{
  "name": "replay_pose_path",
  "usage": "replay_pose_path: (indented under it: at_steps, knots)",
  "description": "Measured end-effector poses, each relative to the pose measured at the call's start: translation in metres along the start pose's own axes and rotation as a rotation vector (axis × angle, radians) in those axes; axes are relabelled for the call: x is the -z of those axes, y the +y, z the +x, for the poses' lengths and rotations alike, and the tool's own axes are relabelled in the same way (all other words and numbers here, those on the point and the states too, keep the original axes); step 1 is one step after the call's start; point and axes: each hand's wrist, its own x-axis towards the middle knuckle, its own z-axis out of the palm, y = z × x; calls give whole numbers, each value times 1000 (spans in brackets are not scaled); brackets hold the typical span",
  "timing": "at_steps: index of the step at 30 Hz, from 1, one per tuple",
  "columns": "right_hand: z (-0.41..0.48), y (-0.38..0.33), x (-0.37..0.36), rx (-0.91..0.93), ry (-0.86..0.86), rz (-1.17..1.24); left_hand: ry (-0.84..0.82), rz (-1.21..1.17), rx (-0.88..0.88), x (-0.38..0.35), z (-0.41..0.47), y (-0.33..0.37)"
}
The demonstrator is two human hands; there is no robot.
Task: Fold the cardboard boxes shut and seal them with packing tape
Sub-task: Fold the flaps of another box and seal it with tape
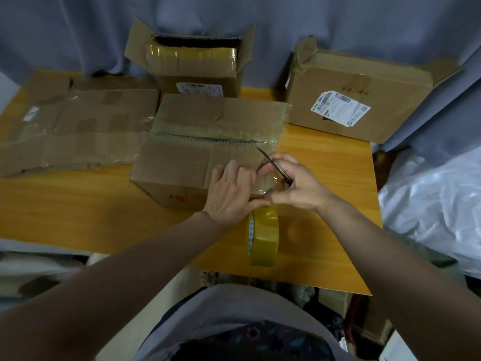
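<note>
A closed cardboard box (208, 142) sits mid-table, its top seam covered with clear tape. My left hand (231, 194) rests on the box's near right corner, thumb and fingers pinching a clear strip of tape (268, 182) that runs down to the yellowish tape roll (264, 237) hanging in front of the box. My right hand (294, 185) grips small scissors (270, 162), blades open at the tape strip, tips pointing away over the box top.
A flattened box (75, 126) lies at left. An open box (192, 61) stands behind, and a closed labelled box (351, 97) at back right. The wooden table (78, 204) ends near my body. White plastic bags (437, 209) lie off its right edge.
</note>
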Motion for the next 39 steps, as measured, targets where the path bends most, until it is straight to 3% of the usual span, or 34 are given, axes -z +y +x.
replay_pose_path:
  at_steps: [4, 7, 9, 12, 14, 16, 20, 24, 30, 34, 39]
  knots:
    - [2, 7, -5, 86, 45, -224, 11, -53, 31, 8, -28, 11]
    - [-2, 11, -12, 135, 96, -288, -277, -336, 101, 21, -55, 17]
    - [-5, 15, -15, 157, 104, -321, -523, -704, 455, 28, -63, 26]
    - [-8, 18, -16, 201, 118, -354, -617, -1142, 1077, 25, -52, 43]
    - [-8, 20, -17, 221, 123, -361, -641, -1229, 1291, 18, -46, 54]
    - [-8, 23, -17, 235, 119, -380, -604, -1251, 1389, 10, -49, 61]
    - [-8, 28, -17, 255, 106, -420, -569, -1237, 1526, 3, -52, 64]
    - [-8, 31, -17, 283, 113, -478, -687, -912, 1507, 1, -63, 59]
    - [-15, 41, -30, 296, 154, -646, -615, -1059, 1420, 8, -52, 69]
    - [-25, 28, -26, 200, 88, -443, -608, -1251, 1461, 3, -48, 71]
    - [-50, -1, -6, 81, 364, -196, -656, -1269, 1517, 3, -42, 75]
